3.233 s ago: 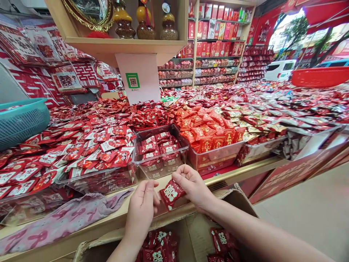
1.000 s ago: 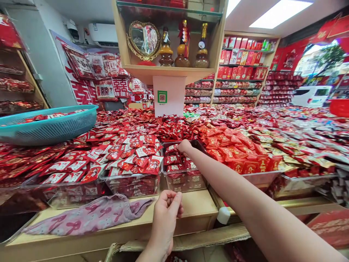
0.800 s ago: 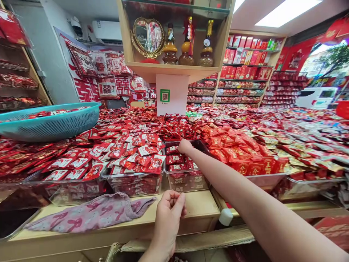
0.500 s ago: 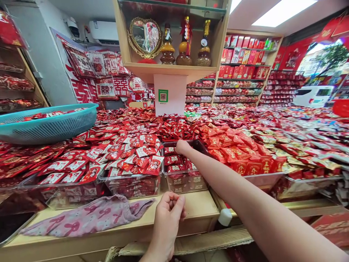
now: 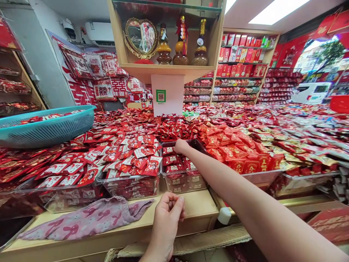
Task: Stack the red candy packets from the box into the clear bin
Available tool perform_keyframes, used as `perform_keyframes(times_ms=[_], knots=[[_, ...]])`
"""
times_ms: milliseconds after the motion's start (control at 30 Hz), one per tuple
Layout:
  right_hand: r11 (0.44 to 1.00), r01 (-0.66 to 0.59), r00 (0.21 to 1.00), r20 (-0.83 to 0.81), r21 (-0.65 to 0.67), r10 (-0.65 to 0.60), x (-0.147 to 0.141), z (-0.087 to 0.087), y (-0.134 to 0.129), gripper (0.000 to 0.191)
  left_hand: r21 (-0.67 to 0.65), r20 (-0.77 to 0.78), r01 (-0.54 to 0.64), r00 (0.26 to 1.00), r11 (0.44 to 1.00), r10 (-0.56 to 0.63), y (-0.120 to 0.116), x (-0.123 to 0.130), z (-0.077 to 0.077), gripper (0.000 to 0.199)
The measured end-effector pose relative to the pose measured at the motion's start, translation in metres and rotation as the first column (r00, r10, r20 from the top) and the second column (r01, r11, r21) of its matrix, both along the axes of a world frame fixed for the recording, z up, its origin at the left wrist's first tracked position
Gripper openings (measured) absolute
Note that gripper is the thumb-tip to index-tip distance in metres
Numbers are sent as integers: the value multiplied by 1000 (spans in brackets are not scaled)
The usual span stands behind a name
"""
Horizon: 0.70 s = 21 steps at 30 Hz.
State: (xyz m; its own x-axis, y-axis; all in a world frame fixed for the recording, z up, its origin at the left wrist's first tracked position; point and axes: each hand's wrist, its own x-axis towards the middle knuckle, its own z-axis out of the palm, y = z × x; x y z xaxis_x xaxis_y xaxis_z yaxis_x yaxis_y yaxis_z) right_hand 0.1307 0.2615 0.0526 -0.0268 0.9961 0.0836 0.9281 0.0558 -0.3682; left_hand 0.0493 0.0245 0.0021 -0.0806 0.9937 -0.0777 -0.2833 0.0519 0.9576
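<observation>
Bright ceiling light [image 5: 278, 11]; stretched edges; mostly sharp.

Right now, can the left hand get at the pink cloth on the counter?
Probably yes: the left hand is just right of the cloth on the counter, nothing seems to stand between them, and the right hand is farther off, at the plastic tray.

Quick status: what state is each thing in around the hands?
Left hand: loosely closed, nothing visible in it.
Right hand: over the red packets in the clear bin, fingers hidden.
Clear bin: lidless, partly filled.
Pink cloth: crumpled on the counter.
Cardboard box: top open, mostly out of view.
Teal basket: uncovered, contents visible.
</observation>
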Motion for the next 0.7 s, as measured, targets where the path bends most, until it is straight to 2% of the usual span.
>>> perform_keyframes(times_ms=[200,367,467,533,600,667,700], knots=[[1000,5,998,-69,-6,-5,1,5,-3,27,-10,5,-2,1000,1000,2,-1,1,1,21],[996,74,972,-227,48,-62,8,17,-10,29,-13,28,9,1000,1000,-8,0,-1,-2,21],[983,112,945,-321,144,-61,18,34,-26,27,-41,76,20,997,999,-16,1,-4,-2,22],[970,90,920,-391,226,6,25,43,-49,24,-63,155,33,988,997,-23,0,-6,1,28],[951,-8,841,-512,309,174,30,43,-82,18,-70,266,63,963,996,-42,0,-9,5,40],[924,-146,682,-640,355,354,32,31,-121,12,-48,358,76,932,996,-53,0,-10,8,50],[916,-194,615,-684,351,393,33,22,-140,10,-31,375,61,926,998,-45,0,-10,9,52]])
